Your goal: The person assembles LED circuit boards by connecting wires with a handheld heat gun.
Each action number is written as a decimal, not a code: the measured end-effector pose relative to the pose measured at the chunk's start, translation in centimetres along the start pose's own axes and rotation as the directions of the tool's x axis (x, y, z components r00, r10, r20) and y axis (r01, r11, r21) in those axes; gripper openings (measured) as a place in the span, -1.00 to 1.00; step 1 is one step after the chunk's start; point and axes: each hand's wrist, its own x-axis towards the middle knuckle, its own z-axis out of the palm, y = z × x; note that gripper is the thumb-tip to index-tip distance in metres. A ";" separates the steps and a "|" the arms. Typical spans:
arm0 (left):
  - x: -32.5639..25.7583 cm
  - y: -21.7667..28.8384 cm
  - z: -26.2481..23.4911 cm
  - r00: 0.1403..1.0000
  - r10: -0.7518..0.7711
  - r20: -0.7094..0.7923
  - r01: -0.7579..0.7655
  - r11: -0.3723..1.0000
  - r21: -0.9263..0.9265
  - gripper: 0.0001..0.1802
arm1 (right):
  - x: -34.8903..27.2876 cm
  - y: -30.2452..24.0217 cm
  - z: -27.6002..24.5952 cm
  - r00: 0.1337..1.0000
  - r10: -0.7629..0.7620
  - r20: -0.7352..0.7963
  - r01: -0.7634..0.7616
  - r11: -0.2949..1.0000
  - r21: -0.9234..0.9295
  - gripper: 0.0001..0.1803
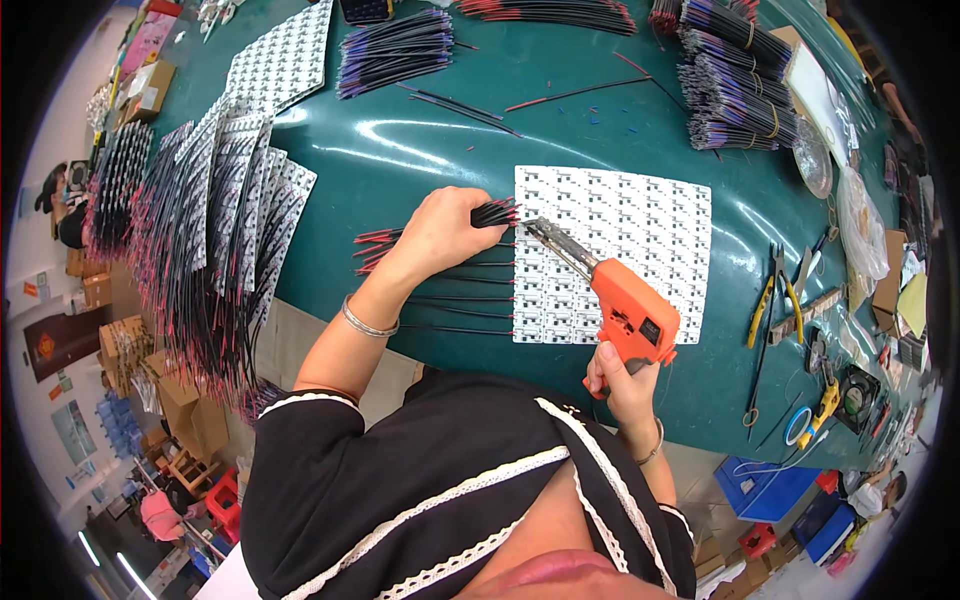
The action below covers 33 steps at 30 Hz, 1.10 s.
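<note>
My left hand is closed around a bundle of thin black wires with red ends, held at the left edge of a white circuit board panel. In my right hand is an orange soldering gun, gripped by its handle. The metal tip of the gun reaches up and left to the panel's left edge, close beside the wire ends. Below my left hand, several single black wires run out leftward from that same edge. Whether the tip touches a wire is too small to tell.
Stacked panels with wires attached hang over the table's left side. Tied wire bundles lie at the far right, and another wire pile at the back. Pliers, a small fan and a clear plastic bag are on the right.
</note>
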 end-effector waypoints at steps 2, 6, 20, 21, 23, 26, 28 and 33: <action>0.1 -0.1 0.2 1.000 0.022 -0.007 -0.022 1.000 0.003 -0.76 | 0.0 0.0 0.0 1.000 0.000 0.001 0.000 1.000 -0.027 -0.77; 0.0 0.3 0.0 0.999 -0.034 0.025 0.034 0.999 -0.008 -0.76 | 0.0 0.1 0.1 1.000 -0.001 0.001 0.001 1.000 -0.027 -0.78; 0.0 0.3 0.0 0.999 0.037 -0.009 -0.037 0.999 0.000 -0.76 | 0.3 -0.1 0.3 1.000 0.010 0.028 -0.009 0.998 -0.065 -0.83; 0.1 0.3 0.0 0.999 0.038 -0.008 -0.038 0.999 0.000 -0.76 | 0.3 -0.1 0.4 1.000 0.011 0.027 -0.009 0.998 -0.065 -0.83; 0.1 0.2 0.1 0.998 0.056 -0.017 -0.056 0.998 0.006 -0.76 | 0.2 -0.3 0.7 1.000 -0.007 -0.008 0.006 0.997 -0.074 -0.84; 0.2 -0.1 0.1 0.999 0.052 -0.002 -0.052 0.998 0.044 -0.76 | 0.0 -0.1 0.5 1.000 0.004 -0.019 -0.006 0.997 -0.071 -0.83; 0.2 0.0 0.0 0.999 0.048 0.000 -0.048 0.998 0.040 -0.76 | -0.2 -0.2 0.5 1.000 0.007 -0.025 -0.008 1.000 -0.028 -0.82; 0.4 0.4 -0.4 0.998 0.058 0.013 -0.058 0.998 0.030 -0.74 | -0.4 -0.3 0.3 1.000 -0.001 -0.008 0.001 1.000 0.013 -0.74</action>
